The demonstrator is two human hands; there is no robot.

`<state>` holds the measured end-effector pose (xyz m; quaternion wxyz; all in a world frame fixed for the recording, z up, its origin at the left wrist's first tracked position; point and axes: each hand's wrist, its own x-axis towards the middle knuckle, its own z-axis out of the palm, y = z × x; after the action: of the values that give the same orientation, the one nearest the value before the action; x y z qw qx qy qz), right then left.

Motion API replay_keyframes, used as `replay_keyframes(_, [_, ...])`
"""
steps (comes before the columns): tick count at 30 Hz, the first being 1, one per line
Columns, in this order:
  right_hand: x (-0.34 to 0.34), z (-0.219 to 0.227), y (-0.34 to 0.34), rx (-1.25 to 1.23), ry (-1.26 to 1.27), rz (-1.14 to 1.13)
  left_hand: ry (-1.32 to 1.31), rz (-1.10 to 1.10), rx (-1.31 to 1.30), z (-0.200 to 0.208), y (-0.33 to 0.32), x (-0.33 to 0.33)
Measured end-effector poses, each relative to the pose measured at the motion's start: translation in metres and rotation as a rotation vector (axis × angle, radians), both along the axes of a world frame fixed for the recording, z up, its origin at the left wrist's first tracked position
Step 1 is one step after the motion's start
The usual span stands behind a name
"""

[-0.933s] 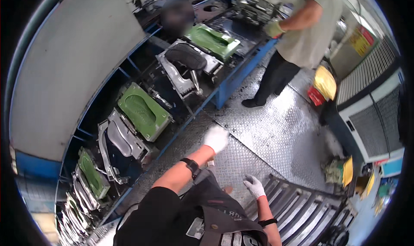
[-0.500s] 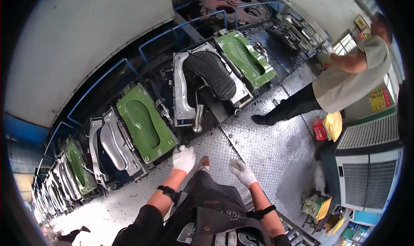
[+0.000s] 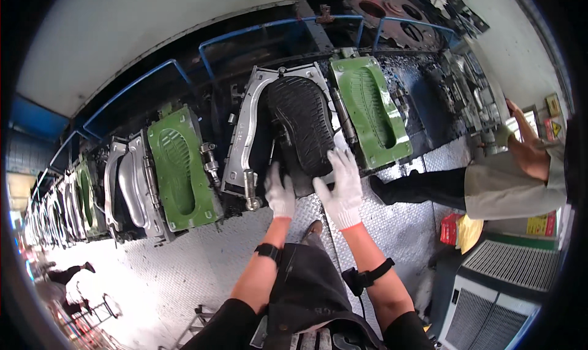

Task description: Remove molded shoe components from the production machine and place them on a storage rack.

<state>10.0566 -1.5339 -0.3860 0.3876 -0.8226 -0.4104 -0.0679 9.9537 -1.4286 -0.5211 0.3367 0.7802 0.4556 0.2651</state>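
A black ridged shoe sole lies on the middle of an opened silver metal mould. At the mould's near edge is my left hand, in a white glove, its fingers bent around what looks like a thin metal rod that points up beside the sole. My right hand, also gloved in white, is open at the sole's near end, fingers stretched forward and thumb apart. Whether its fingertips touch the sole, I cannot tell. A green mould half with a sole-shaped hollow stands to the right.
Another green mould half and a silver one continue the row leftward. Blue rails run behind. A co-worker's dark trouser leg stands close on my right. A grey vented cabinet is at lower right.
Both my hands have moved forward to the near edge of the mould with the black sole. The view has turned, and the co-worker leans farther to the right.
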Motion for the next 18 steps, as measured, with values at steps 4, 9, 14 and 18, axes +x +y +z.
replay_keyframes(4, [0.019, -0.024, 0.008, -0.204, -0.011, 0.159, 0.138, 0.275, -0.041, -0.029, 0.037, 0.038])
replay_keyframes(9, [0.033, -0.047, 0.000, -0.261, -0.082, 0.198, -0.680, 0.354, -0.495, -0.018, 0.067, 0.069])
replay_keyframes(14, [0.030, -0.040, 0.006, -0.211, -0.018, 0.260, -0.912, 0.163, -0.588, -0.021, 0.088, 0.069])
replay_keyframes(18, [0.033, -0.034, 0.012, -0.267, -0.005, 0.171, -0.794, 0.162, -1.148, -0.014, 0.040, 0.084])
